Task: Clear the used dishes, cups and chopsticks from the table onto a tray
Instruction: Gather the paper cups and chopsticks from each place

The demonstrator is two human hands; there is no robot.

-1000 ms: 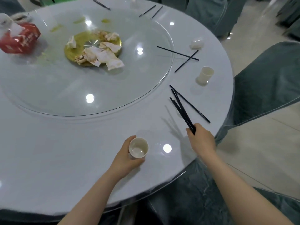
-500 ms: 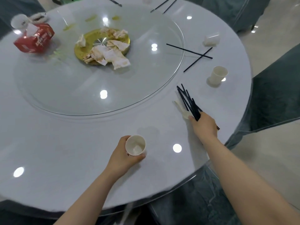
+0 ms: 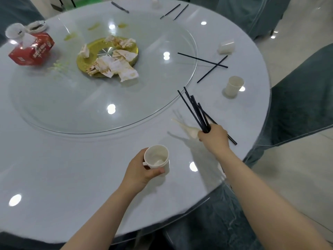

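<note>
- Head view: a round white desk (image 3: 54, 177) fills most of the frame, with grey-covered chairs (image 3: 297, 98) round its edge.
- Glass turntable (image 3: 90, 109): rests on the desk's centre and carries a gold plate (image 3: 86, 59) strewn with crumpled napkins (image 3: 124, 69), plus a red tissue box (image 3: 31, 51) at far left.
- Right hand (image 3: 214, 138): near the right rim, fist closed round a bundle of black chopsticks (image 3: 193, 109) that fans up and to the left. A white spoon (image 3: 187, 129) lies just left of this hand; contact cannot be told.
- Left hand (image 3: 140, 170): nearer the viewer, fingers wrapped round a white cup (image 3: 156, 158), mouth tilted toward the camera.
- Loose items beyond the right hand: a second cup (image 3: 234, 85) standing upright and two crossed chopsticks (image 3: 207, 63).
</note>
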